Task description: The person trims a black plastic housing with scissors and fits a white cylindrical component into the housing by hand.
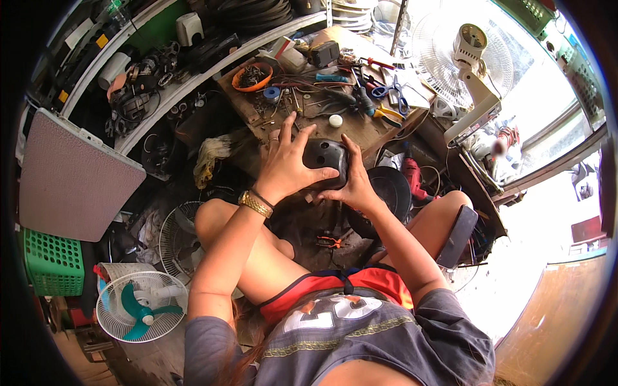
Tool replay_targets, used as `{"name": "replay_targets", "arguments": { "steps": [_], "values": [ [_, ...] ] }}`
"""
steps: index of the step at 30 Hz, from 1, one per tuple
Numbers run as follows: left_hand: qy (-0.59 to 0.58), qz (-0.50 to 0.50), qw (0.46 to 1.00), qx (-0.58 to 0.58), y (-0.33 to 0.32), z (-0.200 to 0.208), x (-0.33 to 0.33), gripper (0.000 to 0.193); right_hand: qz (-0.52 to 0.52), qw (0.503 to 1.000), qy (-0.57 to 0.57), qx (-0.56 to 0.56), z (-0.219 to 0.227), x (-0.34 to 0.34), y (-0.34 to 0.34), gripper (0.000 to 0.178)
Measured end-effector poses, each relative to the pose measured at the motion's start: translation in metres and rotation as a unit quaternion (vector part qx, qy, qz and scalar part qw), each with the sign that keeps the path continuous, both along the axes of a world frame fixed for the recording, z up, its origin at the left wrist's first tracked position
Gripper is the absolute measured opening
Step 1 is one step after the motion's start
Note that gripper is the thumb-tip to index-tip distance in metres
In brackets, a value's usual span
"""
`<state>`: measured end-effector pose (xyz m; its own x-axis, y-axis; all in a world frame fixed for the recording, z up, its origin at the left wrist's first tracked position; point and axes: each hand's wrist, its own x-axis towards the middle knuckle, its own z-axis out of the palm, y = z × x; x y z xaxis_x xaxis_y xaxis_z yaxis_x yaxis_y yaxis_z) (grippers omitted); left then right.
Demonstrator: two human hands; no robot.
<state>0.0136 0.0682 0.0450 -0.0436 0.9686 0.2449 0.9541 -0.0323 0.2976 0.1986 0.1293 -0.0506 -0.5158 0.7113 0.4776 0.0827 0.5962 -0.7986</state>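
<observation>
A rounded black plastic housing with several holes in its face (pixel 325 156) is up in front of me, between my hands, above my lap. My right hand (pixel 358 183) grips its right side, fingers along the edge and thumb below. My left hand (pixel 288 161) is at its left side, fingers spread and stretched upward, the thumb reaching across the housing's face. How firmly the left palm touches it I cannot tell. A gold watch (pixel 255 204) is on my left wrist. Just beyond, a small white round cap (pixel 335 120) sits on the wooden worktable (pixel 261 122).
On the table are an orange bowl of small parts (pixel 252 76), blue scissors (pixel 394 94), yellow-handled pliers (pixel 388 116) and a blue spool (pixel 271 94). Orange-handled pliers (pixel 329 242) lie below my hands. A red drill (pixel 415 179) is at right, a teal-bladed fan (pixel 141 309) at lower left.
</observation>
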Motion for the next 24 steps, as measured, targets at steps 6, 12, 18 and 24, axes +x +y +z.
{"name": "replay_targets", "arguments": {
  "steps": [6,12,18,24],
  "values": [
    [-0.022,0.029,0.999,-0.014,-0.001,-0.003,0.002,0.105,-0.038,0.998,0.031,0.036,-0.002,0.011,-0.014,0.117],
    [-0.021,-0.046,0.998,0.026,-0.002,-0.009,-0.01,0.107,-0.174,0.963,0.144,-0.148,-0.045,0.027,-0.045,0.04],
    [-0.004,-0.046,0.997,0.067,-0.01,-0.01,-0.011,0.108,-0.147,0.989,-0.026,-0.025,0.001,-0.001,0.068,0.027],
    [0.0,-0.042,0.995,0.091,-0.008,-0.012,-0.006,0.104,-0.064,0.94,-0.288,0.168,-0.031,-0.033,0.154,0.039]
  ]
}}
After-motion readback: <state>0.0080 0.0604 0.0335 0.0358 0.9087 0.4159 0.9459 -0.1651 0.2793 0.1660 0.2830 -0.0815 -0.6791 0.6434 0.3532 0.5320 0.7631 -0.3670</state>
